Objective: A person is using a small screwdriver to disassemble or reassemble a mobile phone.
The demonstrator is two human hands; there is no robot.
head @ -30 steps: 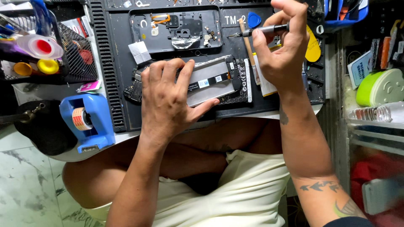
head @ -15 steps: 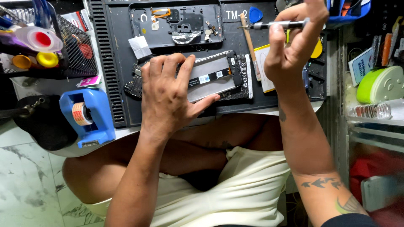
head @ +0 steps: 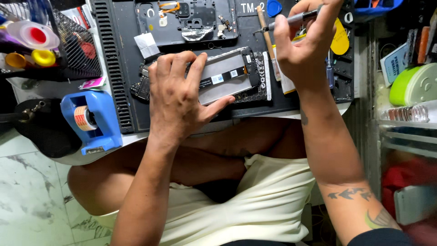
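— Where is the opened phone [head: 223, 75]?

— It lies flat on the black work mat [head: 123, 54] on the tabletop, near the front edge, its silver battery side up. The left hand [head: 180, 98] rests on its left part, palm down, fingers spread flat over it, the thumb stretched along its lower edge. That hand presses rather than grasps: its grip is apart, clamped on nothing.

— And the other hand?

— The right hand [head: 302, 43] is raised above the mat's right part, its grip together on a slim grey screwdriver [head: 291, 20]. The tool lies nearly level, tip pointing left, just above the phone's upper right corner. I cannot tell whether the tip touches anything.

— What lies around?

— Behind the phone sits a dark back cover [head: 186, 20] with small loose parts beside it. A wooden-handled tool [head: 266, 32] lies under the screwdriver, a yellow pick [head: 339, 43] just right of the hand, a blue pick [head: 274, 7] at the mat's far edge. Left of the mat stands a blue tape dispenser [head: 93, 120], and behind that a wire basket [head: 75, 50] with small bottles.
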